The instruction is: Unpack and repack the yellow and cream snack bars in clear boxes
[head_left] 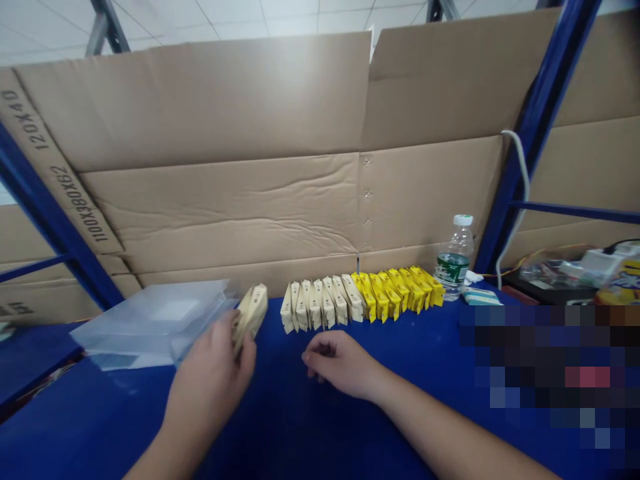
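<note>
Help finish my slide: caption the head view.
Left hand clasping cream packets beside a standing row of cream and yellow packets.

1. Small cream packet with dark print [255, 307], flat-sided, sealed; leaning, held in left hand [213, 367], apart from the row; whether single, unclear.
2. Matching cream packets [327, 303], dark-printed, sealed; on edge, slightly tilted, packed side by side on blue tabletop [280, 420].
3. Glossy yellow packets [395, 293], dark-printed, sealed; on edge, leaning, continuing the row rightward.

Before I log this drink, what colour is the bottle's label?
The label is mainly green, clearest in head view.
</note>
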The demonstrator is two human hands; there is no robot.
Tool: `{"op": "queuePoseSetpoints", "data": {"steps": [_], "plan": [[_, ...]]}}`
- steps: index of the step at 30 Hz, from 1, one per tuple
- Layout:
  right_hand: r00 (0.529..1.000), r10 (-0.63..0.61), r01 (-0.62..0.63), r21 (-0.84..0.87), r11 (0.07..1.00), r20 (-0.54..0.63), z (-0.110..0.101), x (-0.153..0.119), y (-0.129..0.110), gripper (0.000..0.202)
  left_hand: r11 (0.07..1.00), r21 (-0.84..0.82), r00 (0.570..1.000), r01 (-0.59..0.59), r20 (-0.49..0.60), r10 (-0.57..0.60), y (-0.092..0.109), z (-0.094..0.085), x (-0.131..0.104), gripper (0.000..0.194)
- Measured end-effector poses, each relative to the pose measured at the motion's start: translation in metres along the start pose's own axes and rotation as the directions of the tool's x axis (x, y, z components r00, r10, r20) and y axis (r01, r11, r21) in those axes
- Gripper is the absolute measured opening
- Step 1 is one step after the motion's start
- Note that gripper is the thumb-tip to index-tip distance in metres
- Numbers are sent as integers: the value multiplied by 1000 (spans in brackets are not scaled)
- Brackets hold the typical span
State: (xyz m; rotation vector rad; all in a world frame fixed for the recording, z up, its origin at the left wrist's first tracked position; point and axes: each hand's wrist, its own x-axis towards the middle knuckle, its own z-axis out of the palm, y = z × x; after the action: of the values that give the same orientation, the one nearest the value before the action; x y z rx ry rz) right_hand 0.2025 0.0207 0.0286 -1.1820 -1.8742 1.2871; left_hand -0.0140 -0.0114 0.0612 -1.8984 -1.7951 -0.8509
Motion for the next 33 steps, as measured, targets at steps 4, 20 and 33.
{"op": "queuePoseSetpoints", "data": {"steps": [4,20,33], "plan": [[989,94,-148,730,667,114,25,-8,-5,35,926,34,913,-376,-160,376,29,-12,-42,30],[990,143,-95,804,588,12,22,-4,1,51,895,-77,898,-438,-75,433,21,-39,-51,42],[935,265,-344,782,520,235,5,-3,-5,39,846,518,889,-129,438,-132,-70,-48,56,51]]}}
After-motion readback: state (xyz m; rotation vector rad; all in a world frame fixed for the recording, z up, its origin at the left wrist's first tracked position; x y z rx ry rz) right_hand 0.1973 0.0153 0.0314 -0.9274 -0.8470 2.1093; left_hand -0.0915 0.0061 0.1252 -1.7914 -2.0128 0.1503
